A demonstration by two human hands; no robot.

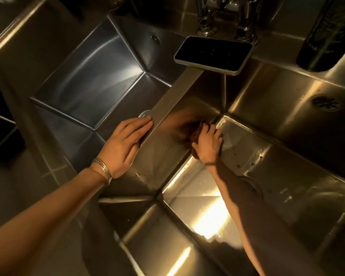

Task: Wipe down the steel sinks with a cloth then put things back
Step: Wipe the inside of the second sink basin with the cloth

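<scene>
Steel double sink (277, 160); right hand (208, 143) reaches down into right basin, fingers closed on brown cloth (195, 134) pressed into far left corner; left hand (126, 146) open, palm flat on divider (167, 104); phone (213, 54) on back ledge.

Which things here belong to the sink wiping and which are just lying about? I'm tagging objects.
Job: cloth under right hand; right sink; left sink; left hand on divider.
Lying about: phone; dark bottle; taps.
</scene>
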